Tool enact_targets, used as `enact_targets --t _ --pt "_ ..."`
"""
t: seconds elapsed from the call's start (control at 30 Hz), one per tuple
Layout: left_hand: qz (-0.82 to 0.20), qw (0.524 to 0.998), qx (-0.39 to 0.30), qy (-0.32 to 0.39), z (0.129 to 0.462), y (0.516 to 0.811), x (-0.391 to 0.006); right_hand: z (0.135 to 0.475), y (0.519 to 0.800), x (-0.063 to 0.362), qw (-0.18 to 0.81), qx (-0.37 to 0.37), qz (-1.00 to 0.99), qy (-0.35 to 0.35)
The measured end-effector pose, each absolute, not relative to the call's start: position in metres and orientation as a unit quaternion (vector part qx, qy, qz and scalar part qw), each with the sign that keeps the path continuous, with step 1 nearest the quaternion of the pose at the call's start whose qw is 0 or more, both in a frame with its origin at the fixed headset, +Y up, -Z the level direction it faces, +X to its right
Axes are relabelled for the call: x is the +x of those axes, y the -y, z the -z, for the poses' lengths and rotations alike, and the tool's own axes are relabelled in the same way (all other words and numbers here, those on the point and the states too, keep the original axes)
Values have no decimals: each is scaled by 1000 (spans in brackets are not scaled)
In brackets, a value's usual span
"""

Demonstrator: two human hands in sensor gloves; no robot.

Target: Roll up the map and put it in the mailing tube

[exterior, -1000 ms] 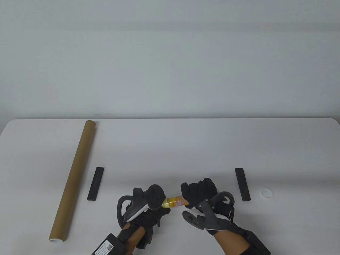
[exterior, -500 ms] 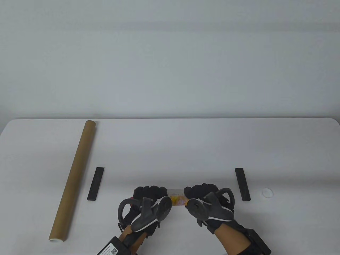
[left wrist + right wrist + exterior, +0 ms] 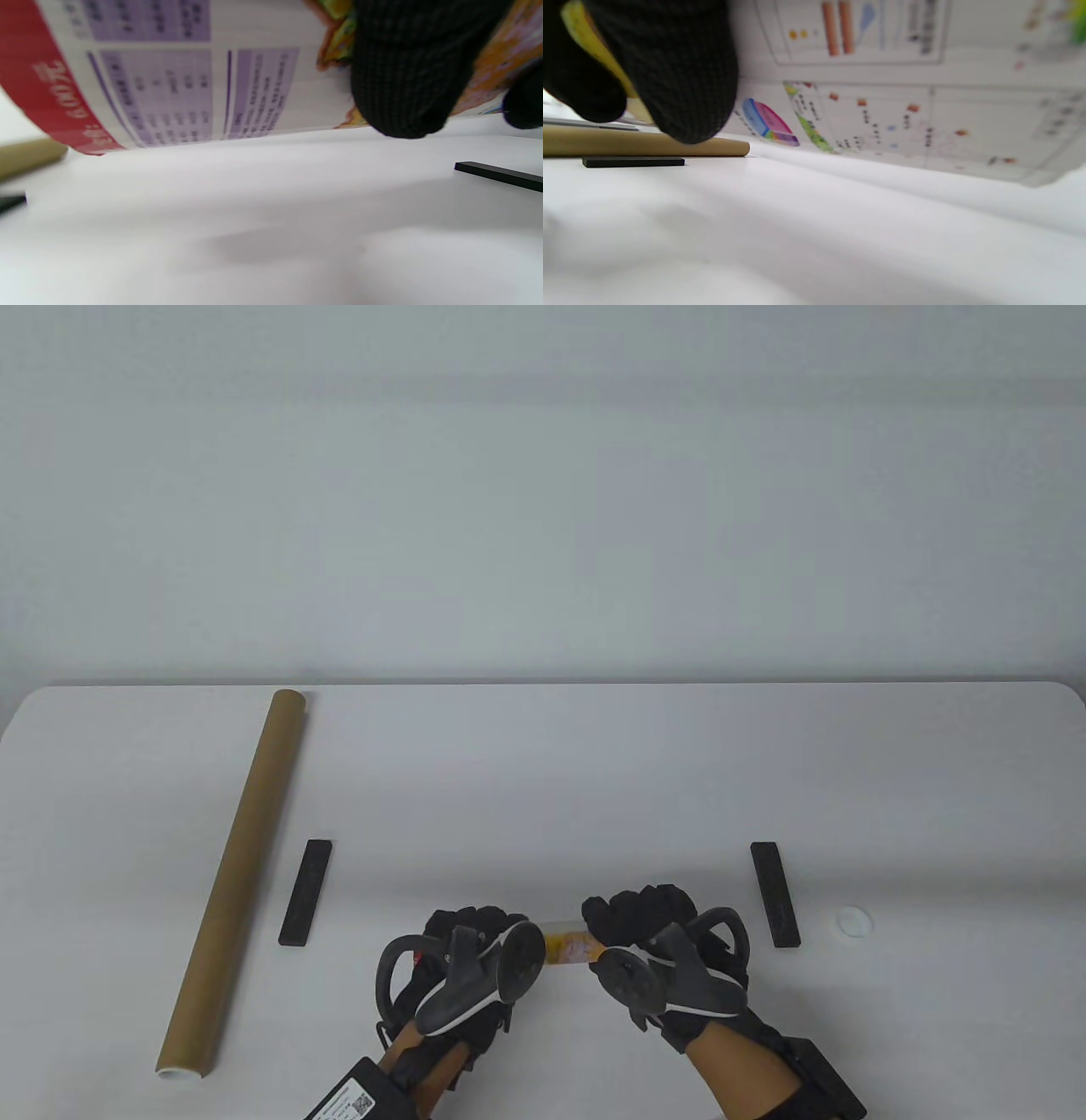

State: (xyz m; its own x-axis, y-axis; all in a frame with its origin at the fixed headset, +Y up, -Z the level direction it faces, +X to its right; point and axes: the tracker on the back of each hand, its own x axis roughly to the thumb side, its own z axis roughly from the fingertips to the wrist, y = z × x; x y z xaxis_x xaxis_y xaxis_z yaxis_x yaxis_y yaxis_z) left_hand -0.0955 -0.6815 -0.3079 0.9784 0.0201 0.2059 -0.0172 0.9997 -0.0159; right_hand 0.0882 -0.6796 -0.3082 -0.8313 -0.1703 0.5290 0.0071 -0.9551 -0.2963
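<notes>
Rolled map (image 3: pixel 570 946): in the table view only a short yellow-orange stretch shows between the hands; both ends are hidden under the gloves and trackers. In the left wrist view its print (image 3: pixel 178 84) is blurred, the lettering unreadable, and the sheet is cut off by the top edge. In the right wrist view the charts (image 3: pixel 882 84) are soft and cut off at top and right.

Left hand (image 3: pixel 471 937): fingers largely hidden behind its tracker.

Right hand (image 3: pixel 645 912): palm hidden by its tracker.

Mailing tube (image 3: pixel 25 156): blurred, cut off at the left edge.

Small round white object (image 3: pixel 853 920): too faint to identify.
</notes>
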Motion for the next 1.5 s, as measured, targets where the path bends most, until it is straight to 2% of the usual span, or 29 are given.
enact_targets --t 0.2,0.3,0.43,0.53,0.73,0.9,1.0,1.27,1.4,1.5 --pt "-85 986 -108 98 318 690 -105 301 678 82 95 -296 934 -177" --pt "-83 985 -106 106 318 692 -105 303 679 81 92 -296 936 -164" --pt "-30 992 -36 114 313 692 -101 310 682 83 74 -288 946 -128" --pt "26 992 28 122 308 687 -97 319 685 90 20 -278 957 -87" --pt "68 979 122 149 301 684 -93 331 693 100 -79 -280 957 2" --pt "72 983 87 147 303 684 -92 331 695 100 -72 -285 956 4" --pt "57 987 54 139 306 686 -93 326 695 97 -40 -289 956 -33" --pt "-81 983 -125 106 322 695 -109 306 685 85 80 -299 937 -164" --pt "-95 979 -144 113 324 697 -112 305 684 82 92 -301 935 -165" --pt "-73 986 -96 116 320 697 -109 308 686 83 86 -298 939 -149"
